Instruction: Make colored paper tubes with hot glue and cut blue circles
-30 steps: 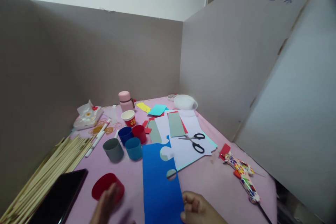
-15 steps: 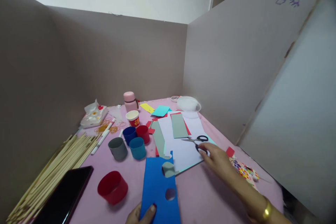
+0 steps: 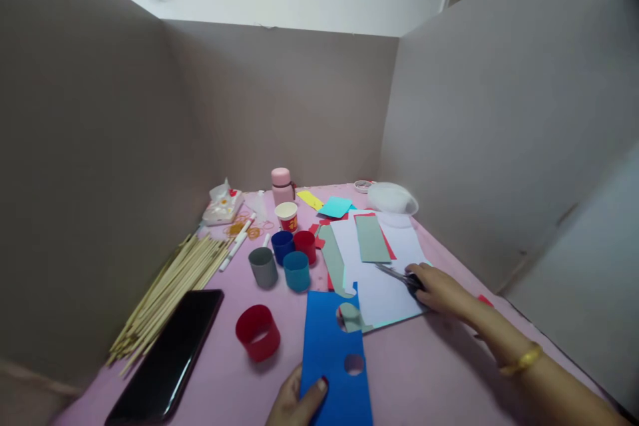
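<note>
My left hand (image 3: 298, 401) pinches the lower left edge of a blue sheet of card (image 3: 333, 353) with round holes cut in it. Over the white paper at the right, my right hand (image 3: 433, 287) is closed round the black handles of the scissors (image 3: 394, 271). Their blades point left, close together, near a grey-green card strip (image 3: 373, 239). Left of the blue card stands a red ring (image 3: 257, 333). Beyond it are a grey ring (image 3: 263, 267), a teal ring (image 3: 297, 271), a dark blue ring (image 3: 283, 247) and another red ring (image 3: 305, 247).
A black phone (image 3: 167, 356) and a bundle of wooden sticks (image 3: 172, 293) lie at the left, beside white markers (image 3: 233, 251). Toward the back are a tissue pack (image 3: 223, 205), paper cup (image 3: 287, 216), pink flask (image 3: 282, 188) and clear plastic bowl (image 3: 392, 199). Grey panels surround the table.
My right hand has closed further round the scissors, and their handles and blades have come together. The view has swung left, shifting everything rightward. My left hand still holds the blue card.
</note>
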### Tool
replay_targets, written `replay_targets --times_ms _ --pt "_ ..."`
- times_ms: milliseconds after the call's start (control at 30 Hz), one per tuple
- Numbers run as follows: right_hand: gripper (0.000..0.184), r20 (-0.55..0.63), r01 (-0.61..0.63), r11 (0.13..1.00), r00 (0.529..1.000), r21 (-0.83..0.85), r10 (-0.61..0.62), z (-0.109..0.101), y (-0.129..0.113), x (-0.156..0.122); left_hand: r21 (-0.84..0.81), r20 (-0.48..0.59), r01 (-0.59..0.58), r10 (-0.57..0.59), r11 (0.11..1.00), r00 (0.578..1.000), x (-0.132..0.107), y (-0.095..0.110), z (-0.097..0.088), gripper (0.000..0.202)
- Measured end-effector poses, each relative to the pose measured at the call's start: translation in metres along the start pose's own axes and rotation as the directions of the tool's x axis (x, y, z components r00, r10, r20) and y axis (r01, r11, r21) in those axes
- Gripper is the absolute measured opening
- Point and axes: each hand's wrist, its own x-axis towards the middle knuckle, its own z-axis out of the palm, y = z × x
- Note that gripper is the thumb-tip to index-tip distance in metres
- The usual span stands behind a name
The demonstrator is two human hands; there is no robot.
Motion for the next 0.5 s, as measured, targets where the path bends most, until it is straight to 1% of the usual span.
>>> replay_targets --times_ms 100,133,167,200,233,267,300,333,367,400,433,500 --pt "0.033 0.034 0.019 0.978 0.999 0.209 -0.027 -0.001 0.003 -0.022 -0.027 0.030 -0.018 0.019 0.999 0.999 -0.005 0.000 0.003 0.061" --pt "0.036 0.041 0.016 0.961 0.999 0.275 -0.028 0.001 0.002 -0.031 -0.039 0.041 -0.020 0.021 0.999 0.999 -0.006 0.000 0.004 0.060" --pt "0.037 0.045 0.002 0.922 0.999 0.386 -0.021 0.004 0.000 -0.041 -0.044 0.049 -0.020 0.022 0.999 0.999 -0.007 0.000 0.006 0.060" --pt "0.038 0.053 -0.071 0.714 0.997 0.696 0.047 0.009 -0.003 -0.049 -0.047 0.052 -0.020 0.022 0.999 0.998 -0.007 0.000 0.007 0.059" --pt "0.039 0.093 -0.119 0.428 0.992 0.896 0.081 0.015 -0.009 -0.057 -0.049 0.053 -0.021 0.024 0.999 0.998 -0.008 0.000 0.007 0.059" --pt "0.043 0.146 -0.159 0.164 0.985 0.974 0.090 0.023 -0.016 -0.064 -0.051 0.051 -0.026 0.028 0.998 0.998 -0.008 0.000 0.008 0.058" --pt "0.042 0.194 -0.191 -0.038 0.978 0.981 0.081 0.031 -0.025 -0.069 -0.052 0.047 -0.030 0.032 0.998 0.998 -0.008 0.000 0.008 0.057" --pt "0.040 0.253 -0.239 -0.166 0.965 0.957 0.065 0.039 -0.035 -0.073 -0.053 0.046 -0.029 0.032 0.998 0.998 -0.008 0.000 0.009 0.057" --pt "0.035 0.273 -0.255 -0.227 0.961 0.940 0.052 0.047 -0.045 -0.074 -0.054 0.046 -0.025 0.028 0.998 0.999 -0.008 0.000 0.009 0.058" --pt "0.031 0.261 -0.240 -0.246 0.964 0.939 0.057 0.054 -0.055 -0.074 -0.056 0.047 -0.019 0.022 0.998 0.999 -0.008 0.000 0.009 0.059" --pt "0.027 0.235 -0.222 -0.197 0.971 0.955 0.044 0.059 -0.063 -0.073 -0.057 0.046 -0.013 0.016 0.998 0.999 -0.008 0.001 0.009 0.061" --pt "0.024 0.161 -0.161 -0.048 0.987 0.986 -0.007 0.064 -0.077 -0.069 -0.051 0.036 -0.014 0.016 0.999 0.999 -0.008 0.002 0.009 0.065"
